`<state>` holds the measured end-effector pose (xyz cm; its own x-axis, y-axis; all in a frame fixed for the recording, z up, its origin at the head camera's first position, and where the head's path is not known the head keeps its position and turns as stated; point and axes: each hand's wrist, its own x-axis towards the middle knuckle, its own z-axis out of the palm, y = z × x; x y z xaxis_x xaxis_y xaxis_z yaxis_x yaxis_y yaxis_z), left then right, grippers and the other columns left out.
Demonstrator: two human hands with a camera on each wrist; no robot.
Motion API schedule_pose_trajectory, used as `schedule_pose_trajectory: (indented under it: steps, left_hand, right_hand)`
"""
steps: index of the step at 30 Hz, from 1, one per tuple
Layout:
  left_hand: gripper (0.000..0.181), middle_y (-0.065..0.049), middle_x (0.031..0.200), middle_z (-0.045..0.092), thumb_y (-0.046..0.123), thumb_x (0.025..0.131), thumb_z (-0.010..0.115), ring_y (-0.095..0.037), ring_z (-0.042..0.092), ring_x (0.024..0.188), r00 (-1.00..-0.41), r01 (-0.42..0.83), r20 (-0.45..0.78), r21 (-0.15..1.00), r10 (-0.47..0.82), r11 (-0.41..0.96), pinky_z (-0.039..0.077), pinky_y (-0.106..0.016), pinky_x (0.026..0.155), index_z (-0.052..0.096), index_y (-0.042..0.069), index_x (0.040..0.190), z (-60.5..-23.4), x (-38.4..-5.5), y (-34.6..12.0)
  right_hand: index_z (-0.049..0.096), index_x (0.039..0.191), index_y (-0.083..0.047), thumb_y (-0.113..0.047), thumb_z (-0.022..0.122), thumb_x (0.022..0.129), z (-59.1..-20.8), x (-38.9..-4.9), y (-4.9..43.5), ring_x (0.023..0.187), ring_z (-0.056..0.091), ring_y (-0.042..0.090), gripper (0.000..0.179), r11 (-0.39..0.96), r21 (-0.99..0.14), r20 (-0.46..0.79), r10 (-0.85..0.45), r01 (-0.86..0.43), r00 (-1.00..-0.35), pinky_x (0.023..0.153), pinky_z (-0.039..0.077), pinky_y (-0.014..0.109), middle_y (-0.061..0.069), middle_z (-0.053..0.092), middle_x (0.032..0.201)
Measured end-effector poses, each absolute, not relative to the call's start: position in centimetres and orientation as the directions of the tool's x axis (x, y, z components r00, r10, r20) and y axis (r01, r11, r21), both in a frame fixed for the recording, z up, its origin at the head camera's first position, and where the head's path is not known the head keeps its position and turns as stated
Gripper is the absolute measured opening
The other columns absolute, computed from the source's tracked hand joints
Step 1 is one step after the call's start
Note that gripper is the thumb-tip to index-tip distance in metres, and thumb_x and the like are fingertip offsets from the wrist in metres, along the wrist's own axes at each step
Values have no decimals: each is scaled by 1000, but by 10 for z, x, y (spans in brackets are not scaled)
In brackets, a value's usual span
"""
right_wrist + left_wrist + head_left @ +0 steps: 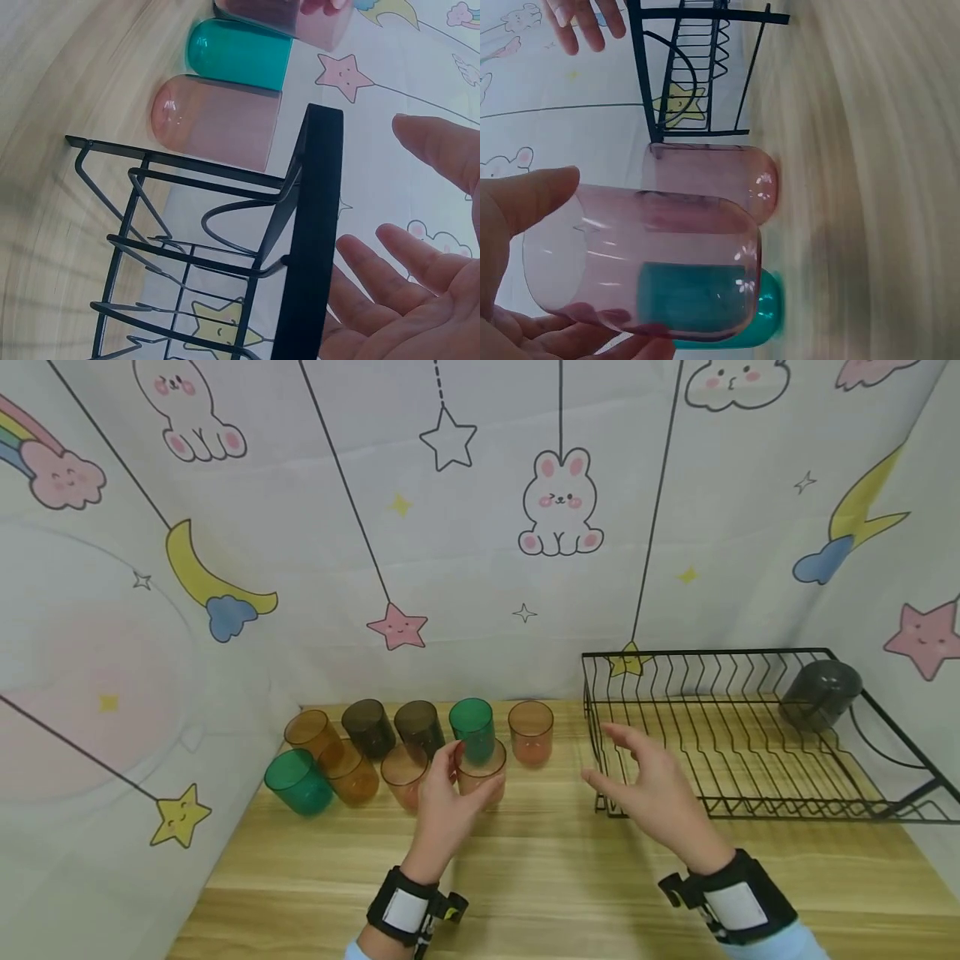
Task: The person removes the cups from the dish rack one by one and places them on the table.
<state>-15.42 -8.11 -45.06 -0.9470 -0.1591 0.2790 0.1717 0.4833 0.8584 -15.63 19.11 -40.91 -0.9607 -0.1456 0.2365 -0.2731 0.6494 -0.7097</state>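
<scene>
My left hand (444,810) holds a clear pink glass (607,240) between thumb and fingers, its rim toward the palm in the left wrist view. Right behind it stands a teal glass (472,718), and to the right of that another pink glass (531,739). My right hand (667,797) holds nothing. Its thumb and fingers are spread apart at the left end of a black wire dish rack (705,652), overlapping the rack in the head view.
Left of my left hand stand a pink glass (403,781), two dark glasses (368,731), two amber glasses (354,777) and a teal glass (298,785). A dark glass (821,693) lies upside down at the rack's right end. A patterned cloth (480,568) hangs behind the wooden table (540,877).
</scene>
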Motion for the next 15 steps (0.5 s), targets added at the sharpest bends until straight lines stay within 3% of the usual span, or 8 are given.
schedule_pose_trajectory:
  steps: [5, 15]
  left_hand:
    - [75, -5, 121, 57, 38, 72, 80, -20, 57, 111, -946, 132, 267, 834, -183, 535, 49, -42, 90, 44, 11, 132, -458, -154, -84]
    - [74, -8, 122, 58, 35, 74, 78, -21, 56, 113, -951, 75, 231, 817, -206, 571, 46, -42, 95, 40, 11, 132, -471, -160, -85]
  right_hand:
    - [43, 139, -20, -52, 69, 78, -410, -155, 190, 127, 45, 29, 73, 661, -702, 229, -144, -266, -963, 100, 40, 55, 8, 48, 139]
    - [45, 137, -19, -49, 70, 79, -415, -157, 189, 125, 47, 30, 70, 671, -685, 247, -153, -284, -957, 99, 40, 54, 7, 49, 138]
